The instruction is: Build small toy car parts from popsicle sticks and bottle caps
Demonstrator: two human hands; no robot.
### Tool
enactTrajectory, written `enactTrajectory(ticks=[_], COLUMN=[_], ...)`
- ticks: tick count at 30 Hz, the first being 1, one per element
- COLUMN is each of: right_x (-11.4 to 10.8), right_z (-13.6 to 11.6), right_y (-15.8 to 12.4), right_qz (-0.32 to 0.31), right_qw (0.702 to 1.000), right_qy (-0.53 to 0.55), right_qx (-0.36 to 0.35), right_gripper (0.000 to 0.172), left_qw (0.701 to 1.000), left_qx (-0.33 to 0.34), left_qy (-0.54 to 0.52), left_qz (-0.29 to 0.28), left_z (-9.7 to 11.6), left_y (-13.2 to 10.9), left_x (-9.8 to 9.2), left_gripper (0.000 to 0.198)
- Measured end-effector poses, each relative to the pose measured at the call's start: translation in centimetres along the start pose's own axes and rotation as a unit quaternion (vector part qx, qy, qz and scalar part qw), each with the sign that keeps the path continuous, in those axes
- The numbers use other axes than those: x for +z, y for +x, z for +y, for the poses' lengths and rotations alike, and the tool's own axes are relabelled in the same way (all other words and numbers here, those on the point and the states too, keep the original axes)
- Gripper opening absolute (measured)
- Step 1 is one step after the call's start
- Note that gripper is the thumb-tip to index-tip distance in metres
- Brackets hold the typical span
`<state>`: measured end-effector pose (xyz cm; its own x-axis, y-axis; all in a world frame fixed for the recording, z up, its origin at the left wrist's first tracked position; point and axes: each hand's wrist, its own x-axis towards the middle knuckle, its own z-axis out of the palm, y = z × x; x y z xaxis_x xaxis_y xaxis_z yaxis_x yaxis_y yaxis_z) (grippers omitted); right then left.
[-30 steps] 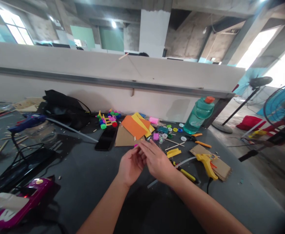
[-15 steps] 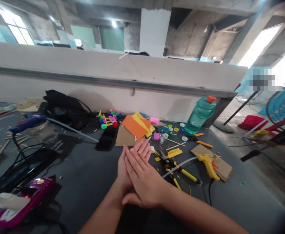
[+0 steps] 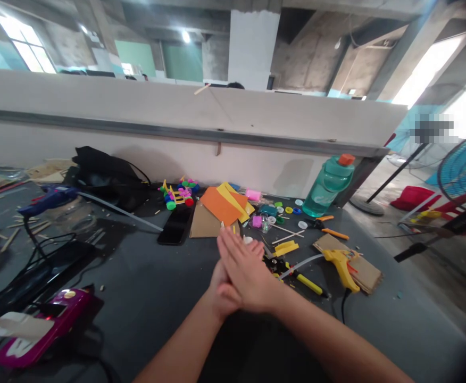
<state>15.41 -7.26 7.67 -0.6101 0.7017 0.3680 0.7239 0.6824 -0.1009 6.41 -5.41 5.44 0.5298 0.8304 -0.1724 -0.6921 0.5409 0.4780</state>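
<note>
My right hand [image 3: 251, 274] lies across my left hand [image 3: 218, 284], palm against palm, above the middle of the dark table. The right fingers are stretched out and flat. The left hand is mostly covered; its fingertips show behind the right hand, stretched out too. Whether anything lies between the palms is hidden. Just beyond the hands are a brown cardboard piece [image 3: 203, 224] and orange paper [image 3: 225, 206]. To their right lie pliers with yellow-and-black handles [image 3: 308, 284] and a yellow strip piece [image 3: 286, 248].
A yellow glue gun [image 3: 340, 266] rests on cardboard at right, a blue glue gun [image 3: 53, 198] at left. A green bottle [image 3: 326, 186], bottle caps [image 3: 289, 210], a phone [image 3: 175, 226], a small colourful toy car [image 3: 175, 196] and a magenta power strip [image 3: 43, 332] are on the table.
Both hands have moved a little right and turned against each other, still pressed together. The left hand is now more covered by the right. The table items have stayed put.
</note>
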Motion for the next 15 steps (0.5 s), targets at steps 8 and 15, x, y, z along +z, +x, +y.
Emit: enactTrajectory(ticks=[8,15], right_x=[-0.5,-1.0], right_z=[-2.5,1.2], right_y=[-0.4,-0.1], right_qz=[-0.011,0.07], right_qw=[0.998,0.993], right_qy=[0.009,-0.042], right_qx=[-0.069,0.081], right_gripper=[0.095,0.08], left_qw=[0.994,0.988], left_qx=[0.063,-0.105], left_qy=[-0.072,0.02], left_qz=[-0.053,-0.108], left_z=[0.5,-1.3], left_y=[1.1,-0.2], left_x=[-1.0,0.3], left_gripper=[0.059,0.042])
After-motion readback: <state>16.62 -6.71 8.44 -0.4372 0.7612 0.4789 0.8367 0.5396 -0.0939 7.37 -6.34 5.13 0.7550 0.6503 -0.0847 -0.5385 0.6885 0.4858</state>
